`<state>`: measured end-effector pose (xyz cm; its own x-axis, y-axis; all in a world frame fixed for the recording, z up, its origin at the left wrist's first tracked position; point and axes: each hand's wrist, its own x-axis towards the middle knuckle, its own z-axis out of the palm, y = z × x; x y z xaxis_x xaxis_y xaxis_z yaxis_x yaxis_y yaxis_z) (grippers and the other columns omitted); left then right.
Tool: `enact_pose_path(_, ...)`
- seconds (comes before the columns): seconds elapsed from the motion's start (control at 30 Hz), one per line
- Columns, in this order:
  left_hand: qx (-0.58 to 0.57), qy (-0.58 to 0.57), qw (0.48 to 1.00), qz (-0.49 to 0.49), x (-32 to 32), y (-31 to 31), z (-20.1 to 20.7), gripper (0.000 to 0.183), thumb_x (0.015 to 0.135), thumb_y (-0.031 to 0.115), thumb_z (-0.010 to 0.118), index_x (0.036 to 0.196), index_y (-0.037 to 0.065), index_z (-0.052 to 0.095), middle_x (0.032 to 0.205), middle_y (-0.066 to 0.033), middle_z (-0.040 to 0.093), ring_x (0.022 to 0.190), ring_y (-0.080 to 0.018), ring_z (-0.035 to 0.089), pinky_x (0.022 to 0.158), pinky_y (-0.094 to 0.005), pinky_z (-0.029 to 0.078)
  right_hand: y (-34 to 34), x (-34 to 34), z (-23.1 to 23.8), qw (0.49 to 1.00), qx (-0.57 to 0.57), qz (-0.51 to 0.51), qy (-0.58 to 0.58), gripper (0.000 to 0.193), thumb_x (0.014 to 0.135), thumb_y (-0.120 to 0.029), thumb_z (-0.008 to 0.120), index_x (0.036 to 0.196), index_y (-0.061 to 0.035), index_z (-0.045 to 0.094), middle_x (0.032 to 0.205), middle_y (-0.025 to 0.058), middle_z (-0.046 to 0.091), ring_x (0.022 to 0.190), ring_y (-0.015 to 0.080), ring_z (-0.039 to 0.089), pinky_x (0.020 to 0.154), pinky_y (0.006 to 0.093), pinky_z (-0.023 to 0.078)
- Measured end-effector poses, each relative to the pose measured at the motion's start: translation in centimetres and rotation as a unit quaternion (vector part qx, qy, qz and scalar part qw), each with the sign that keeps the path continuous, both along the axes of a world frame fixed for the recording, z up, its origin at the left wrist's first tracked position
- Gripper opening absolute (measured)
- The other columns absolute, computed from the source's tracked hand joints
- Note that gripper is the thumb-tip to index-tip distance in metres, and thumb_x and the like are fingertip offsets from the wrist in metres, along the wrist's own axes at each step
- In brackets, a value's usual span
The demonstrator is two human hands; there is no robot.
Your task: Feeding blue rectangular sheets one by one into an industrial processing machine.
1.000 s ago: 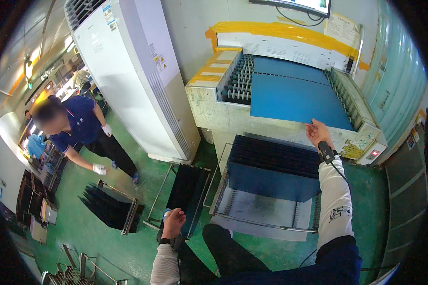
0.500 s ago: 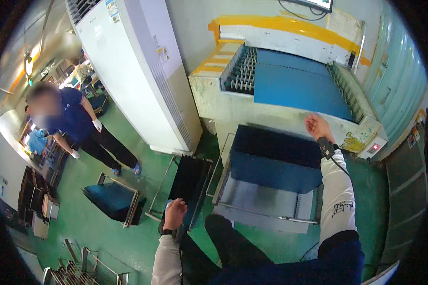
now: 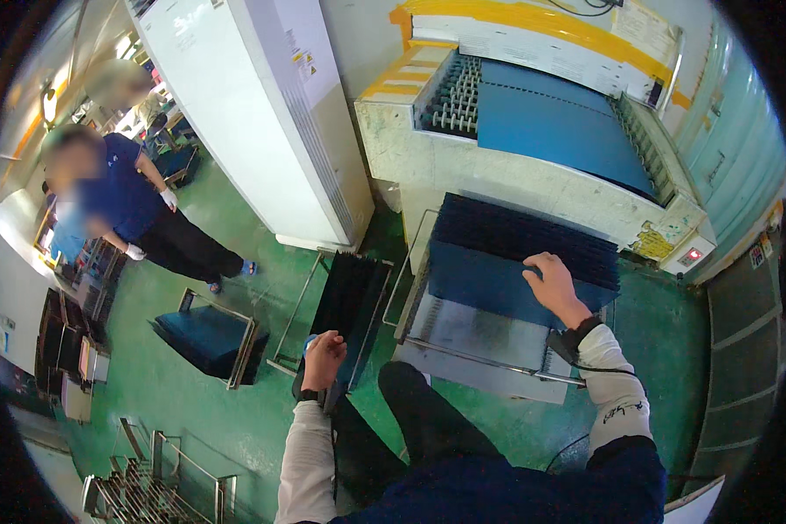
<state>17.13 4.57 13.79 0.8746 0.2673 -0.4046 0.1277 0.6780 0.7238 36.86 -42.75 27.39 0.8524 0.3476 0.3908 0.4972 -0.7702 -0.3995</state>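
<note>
My right hand point(image 3: 552, 286) hovers over or touches the front of a stack of dark blue panels point(image 3: 489, 284), its thumb and fingers apart; I cannot tell whether it makes contact. The panels stand on edge in a metal-framed rack point(image 3: 480, 351). My left hand point(image 3: 324, 360) is closed, fingers curled, before a narrower rack of dark panels point(image 3: 351, 301); what it holds, if anything, is hidden. Behind the racks, a large blue panel point(image 3: 550, 127) lies flat on the rollers of a conveyor machine point(image 3: 463, 188).
A tall white cabinet unit point(image 3: 253, 113) stands left of the machine. Another rack of blue panels point(image 3: 203, 339) sits on the green floor, with empty metal racks point(image 3: 153, 480) at lower left. A person in dark blue point(image 3: 127, 188) wearing white gloves stands at left.
My right hand has moved from the machine's front edge down and left to the panels in the rack, its fingers spreading. My left hand stays near the narrow rack. The view has shifted slightly.
</note>
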Motion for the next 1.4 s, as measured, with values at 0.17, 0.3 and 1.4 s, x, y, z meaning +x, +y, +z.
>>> enact_pose_path(0.17, 0.200, -0.056, 0.978, 0.010, -0.7, 0.8, -2.5, 0.014, 0.094, 0.014, 0.059, 0.104, 0.004, 0.059, 0.089, -0.0049, 0.061, 0.081, -0.0167, 0.061, 0.070, -0.0307, 0.051, 2.2, -0.9, 0.1, 0.999, -0.031, 0.036, 0.004, 0.023, 0.076, -0.014, 0.072, 0.097, -0.0066, 0.063, 0.094, 0.0133, 0.060, 0.094, 0.0354, 0.057, 0.082, 0.0445, 0.047)
enact_pose_path(0.3, 0.087, -0.013, 0.996, 0.021, -0.2, -0.5, 0.6, 0.017, 0.094, 0.016, 0.059, 0.106, 0.003, 0.058, 0.090, -0.0058, 0.061, 0.083, -0.0183, 0.062, 0.073, -0.0313, 0.052, 1.7, -0.4, 0.3, 0.996, -0.079, -0.006, -0.036, 0.023, 0.073, -0.008, 0.073, 0.092, -0.0063, 0.060, 0.094, 0.0142, 0.059, 0.094, 0.0355, 0.057, 0.079, 0.0450, 0.047)
enact_pose_path(1.4, -0.014, 0.000, 0.997, 0.073, -0.6, 0.0, 0.0, 0.017, 0.093, 0.018, 0.062, 0.100, 0.003, 0.058, 0.084, -0.0041, 0.060, 0.079, -0.0173, 0.061, 0.073, -0.0299, 0.052, 0.6, 4.0, -3.7, 0.958, -0.212, -0.083, 0.173, 0.046, 0.063, -0.018, 0.084, 0.101, 0.0006, 0.067, 0.101, 0.0231, 0.066, 0.099, 0.0394, 0.063, 0.085, 0.0434, 0.049)
